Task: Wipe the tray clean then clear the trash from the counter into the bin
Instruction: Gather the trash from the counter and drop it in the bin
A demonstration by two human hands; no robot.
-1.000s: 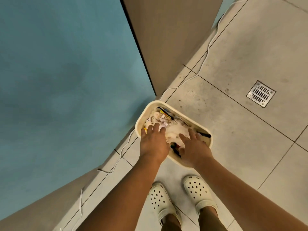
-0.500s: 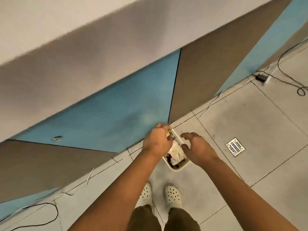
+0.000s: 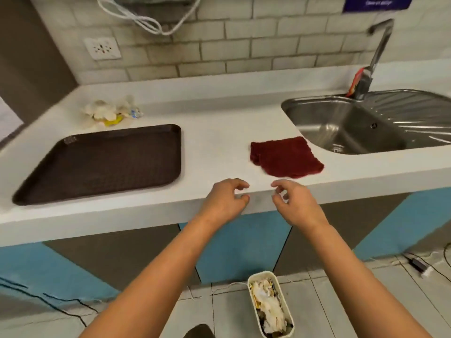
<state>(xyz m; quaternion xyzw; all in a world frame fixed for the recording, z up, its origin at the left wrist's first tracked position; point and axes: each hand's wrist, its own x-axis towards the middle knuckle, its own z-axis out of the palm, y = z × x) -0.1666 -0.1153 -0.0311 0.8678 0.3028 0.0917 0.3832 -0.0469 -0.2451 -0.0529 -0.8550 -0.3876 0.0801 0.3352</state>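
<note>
I see both arms stretched forward, with the two hands side by side over the front edge of the tabletop [image 3: 219, 147]. My left hand [image 3: 225, 197] has its fingers loosely curled with the thumb near the fingertips, and it holds nothing. My right hand [image 3: 294, 201] is in the same pose, fingers relaxed and bent, also empty; the two hands are near each other but apart. Down on the floor, in front of the blue and grey cabinet panels, stands the bin [image 3: 269, 306], a small cream container with rounded corners. It is filled nearly to the rim with crumpled white paper and some dark and yellow wrappers. On the left part of the tabletop lies the tray [image 3: 102, 162], dark brown, rectangular with rounded corners, with a fine grid texture; I see nothing lying on it. Just behind the tray, near the wall, there is a small heap of trash [image 3: 109, 111]: crumpled whitish paper with a yellow piece and a small blue and white piece. To the right of the tray, well apart from it, a dark red cloth [image 3: 285, 157] lies flat, just beside the steel sink [image 3: 353, 128]. The basin of the sink looks empty, and the tap [image 3: 373, 57] stands behind it with something red and orange beside its base.
</note>
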